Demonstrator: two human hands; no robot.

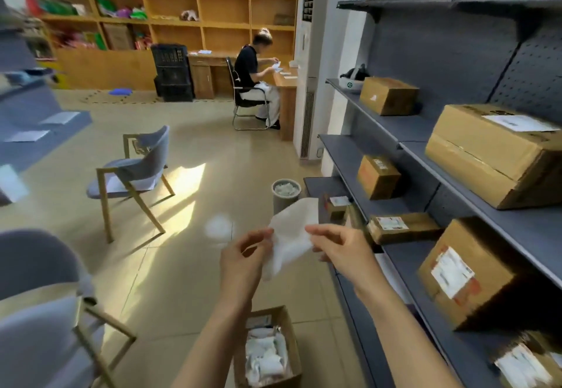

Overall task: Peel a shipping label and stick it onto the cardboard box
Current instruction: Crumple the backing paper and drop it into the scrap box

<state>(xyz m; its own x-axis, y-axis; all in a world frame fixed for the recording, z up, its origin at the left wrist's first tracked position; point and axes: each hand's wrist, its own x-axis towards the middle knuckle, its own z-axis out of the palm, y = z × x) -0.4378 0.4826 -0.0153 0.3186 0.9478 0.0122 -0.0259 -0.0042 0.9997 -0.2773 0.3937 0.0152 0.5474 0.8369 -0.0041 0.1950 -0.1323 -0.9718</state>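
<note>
Head view, only view: both hands were raised in front of the chest, holding a thin white translucent paper sheet (293, 229) between them; left hand (243, 261) had its fingers (261, 235) pinched on the sheet's left edge; right hand (340, 250) had its fingers (316, 231) pinched on the right edge; both sets narrow, closed on paper.

Progress, as a judgement: peel stage, mid-way at best; sheet was blurred, so I could not tell whether it was label plus backing or the backing alone; nothing was being pressed to a box; sticking looked not yet done for this sheet.

Sheet hung in mid-air, above the floor, just left of the grey metal shelving (456, 156), touching no box.

Counts:
- hands: two
- sheet in hand: one
- brown cardboard boxes on the shelving: about nine in view; at least six showed a white label, e.g. the big lower box (465, 275) and the large upper one (492, 153); two of the rest showed no label from this angle
- open cardboard carton (292, 342) on the floor below the arms, full of crumpled white paper: one
- grey round waste bin (286, 194) with white scraps: one
- grey padded wooden-legged chairs: two, far one (133, 171), near one at lower left
- seated person (252, 74) at a wooden worktop in the background: one
</note>
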